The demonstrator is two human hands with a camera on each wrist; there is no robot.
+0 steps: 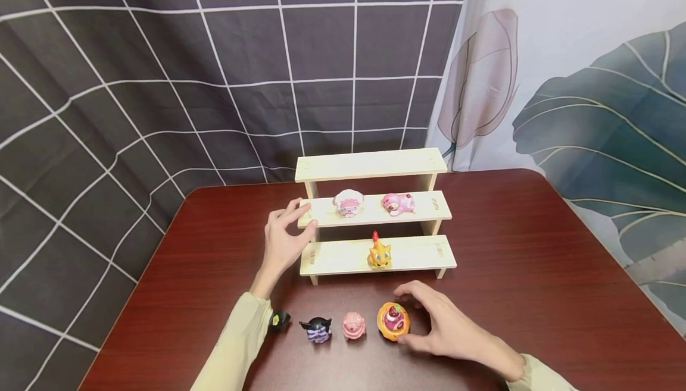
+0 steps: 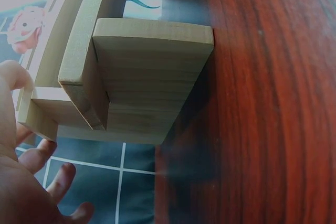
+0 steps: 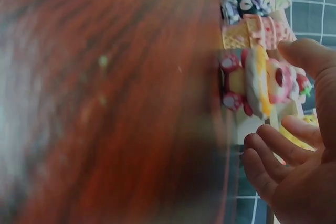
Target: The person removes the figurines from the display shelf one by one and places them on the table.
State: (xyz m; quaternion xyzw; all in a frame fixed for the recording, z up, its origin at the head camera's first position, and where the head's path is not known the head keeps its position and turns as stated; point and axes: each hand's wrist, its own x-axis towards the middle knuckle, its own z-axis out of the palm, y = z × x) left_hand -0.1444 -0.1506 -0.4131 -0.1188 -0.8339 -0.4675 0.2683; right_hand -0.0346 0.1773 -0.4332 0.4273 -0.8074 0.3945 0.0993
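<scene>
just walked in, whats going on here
A person's left hand grips the left end of the middle shelf of a wooden stand. Their right hand is spread around the orange-rimmed figure on the table, not visibly gripping it. A white-and-pink figure and a lying pink figure are on that shelf, a yellow figure on the lower shelf. A round pink figure also stands on the table.
</scene>
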